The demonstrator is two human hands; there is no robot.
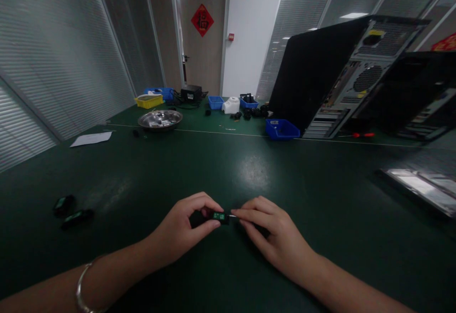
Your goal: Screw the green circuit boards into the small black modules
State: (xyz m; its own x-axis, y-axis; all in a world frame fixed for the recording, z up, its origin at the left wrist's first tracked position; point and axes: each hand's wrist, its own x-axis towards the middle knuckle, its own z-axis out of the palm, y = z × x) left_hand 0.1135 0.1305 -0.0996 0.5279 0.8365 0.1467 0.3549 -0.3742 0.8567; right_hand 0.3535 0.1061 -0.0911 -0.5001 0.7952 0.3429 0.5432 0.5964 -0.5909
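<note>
Near the middle of the green table, a small black device (pixel 221 217) with a lit green display is pinched between the thumb and fingers of my left hand (pixel 185 227). My right hand (pixel 272 232) is closed on a thin light-coloured piece (pixel 232 216) at the right end of the device. Whether the piece is inserted or only touching it is too small to tell. Off to the left on the table lie two more black devices, one (pixel 64 204) behind the other (pixel 77 218), both with green displays.
A metal bowl (pixel 160 119) with small parts and a white paper (pixel 91 138) are at the back left. A blue bin (pixel 282 129) stands beside a large computer case (pixel 335 75). A flat framed panel (pixel 423 189) lies at the right.
</note>
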